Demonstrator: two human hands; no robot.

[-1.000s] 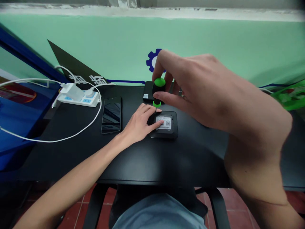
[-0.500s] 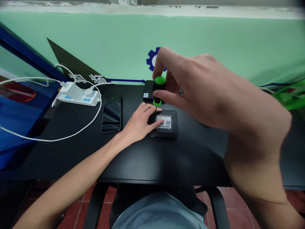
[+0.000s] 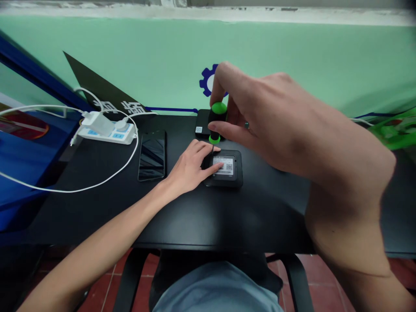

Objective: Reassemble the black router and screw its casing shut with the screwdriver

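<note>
My right hand (image 3: pixel 256 112) pinches the handle of a screwdriver (image 3: pixel 217 119), black with a green cap and a green collar, between thumb and index finger. The screwdriver stands nearly upright, its thin shaft reaching down to the left part of a flat black device (image 3: pixel 238 173). A white label (image 3: pixel 224 166) with a printed code is on the device's upper face. From the left, my left hand (image 3: pixel 191 164) holds the device against the table, thumb across the label and index finger along the far edge. The screwdriver's tip is hard to make out beside these fingers.
A dark phone (image 3: pixel 152 156) lies left of my left hand. Farther left, a white power strip (image 3: pixel 121 134) carries a plugged-in charger and looping white cables (image 3: pixel 134 151). Behind the screwdriver sits another black box (image 3: pixel 202 123). A green object (image 3: pixel 394 130) is at the right.
My right fingers and the screwdriver's top have shifted very slightly to the right. My left hand and the device stay where they were.
</note>
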